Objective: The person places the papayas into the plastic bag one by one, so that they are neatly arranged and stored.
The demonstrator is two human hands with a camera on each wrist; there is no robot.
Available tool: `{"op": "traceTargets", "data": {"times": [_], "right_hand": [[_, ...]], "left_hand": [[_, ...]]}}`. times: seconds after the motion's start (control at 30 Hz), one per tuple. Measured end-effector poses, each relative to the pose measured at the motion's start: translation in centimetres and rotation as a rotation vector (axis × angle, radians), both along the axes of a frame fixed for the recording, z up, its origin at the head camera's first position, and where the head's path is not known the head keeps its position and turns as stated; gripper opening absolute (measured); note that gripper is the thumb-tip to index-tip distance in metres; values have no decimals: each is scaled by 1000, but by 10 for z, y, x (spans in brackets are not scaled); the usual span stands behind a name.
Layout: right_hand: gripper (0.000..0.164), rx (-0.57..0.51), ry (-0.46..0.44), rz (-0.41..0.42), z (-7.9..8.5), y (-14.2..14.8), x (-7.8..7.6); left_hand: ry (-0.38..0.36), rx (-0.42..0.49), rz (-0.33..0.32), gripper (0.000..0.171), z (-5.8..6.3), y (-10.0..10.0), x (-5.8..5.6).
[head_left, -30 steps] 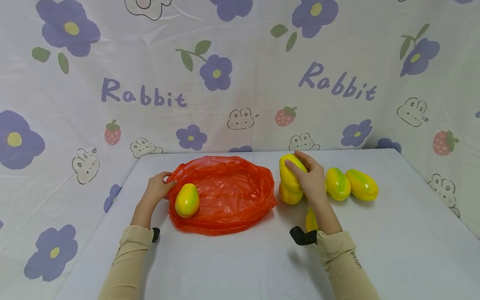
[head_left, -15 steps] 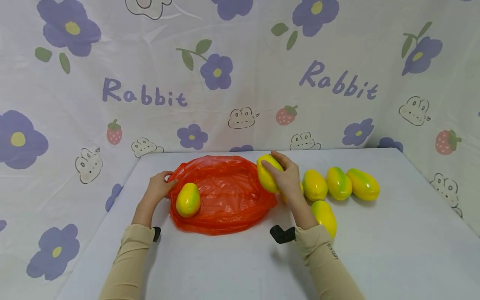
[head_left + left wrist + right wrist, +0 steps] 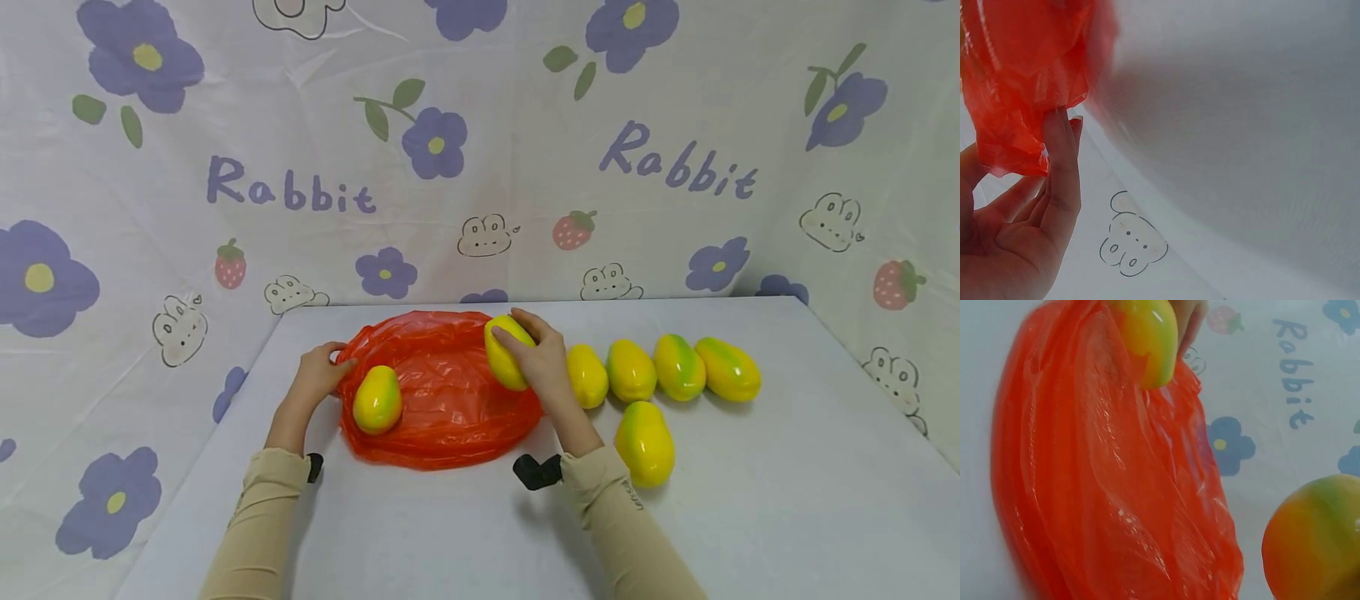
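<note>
My left hand (image 3: 317,373) pinches the left edge of a red plastic bag (image 3: 442,446), which lies spread on the table with its mouth held wide. In the left wrist view, the thumb and fingers (image 3: 1063,165) stand around the crumpled red film (image 3: 1022,75). One yellow-green papaya (image 3: 377,400) sits inside the bag at the left; it shows at the top of the right wrist view too. My right hand (image 3: 546,362) grips another papaya (image 3: 504,354) above the bag's right side. That held papaya (image 3: 1316,544) fills the lower right corner in the right wrist view.
Several papayas stand in a row right of the bag, from the nearest papaya (image 3: 587,377) to the far right papaya (image 3: 727,369). A separate papaya (image 3: 647,444) lies in front, beside the right sleeve. A patterned curtain (image 3: 480,167) hangs behind the white table (image 3: 420,533).
My right hand has carried its papaya leftward, from above the row to over the bag's right side. The left hand and the papaya in the bag have stayed in place.
</note>
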State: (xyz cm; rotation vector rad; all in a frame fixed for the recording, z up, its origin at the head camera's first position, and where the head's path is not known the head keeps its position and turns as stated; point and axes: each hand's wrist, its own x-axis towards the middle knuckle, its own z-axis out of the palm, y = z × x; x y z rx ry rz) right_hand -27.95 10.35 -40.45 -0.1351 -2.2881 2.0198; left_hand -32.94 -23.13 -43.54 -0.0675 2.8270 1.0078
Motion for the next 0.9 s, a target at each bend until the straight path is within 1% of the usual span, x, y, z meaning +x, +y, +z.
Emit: {"op": "traceTargets", "data": {"times": [0.3, 0.57, 0.77, 0.9], "right_hand": [[54, 1, -22, 23, -9, -16, -3], [59, 5, 5, 29, -18, -37, -6], [58, -9, -16, 46, -22, -52, -5], [57, -5, -8, 53, -28, -61, -4]], "left_hand": [[-8, 0, -4, 53, -2, -2, -2], [-3, 3, -6, 53, -3, -4, -2], [-9, 6, 1, 53, -2, -4, -2], [-14, 1, 3, 54, -1, -3, -1]]}}
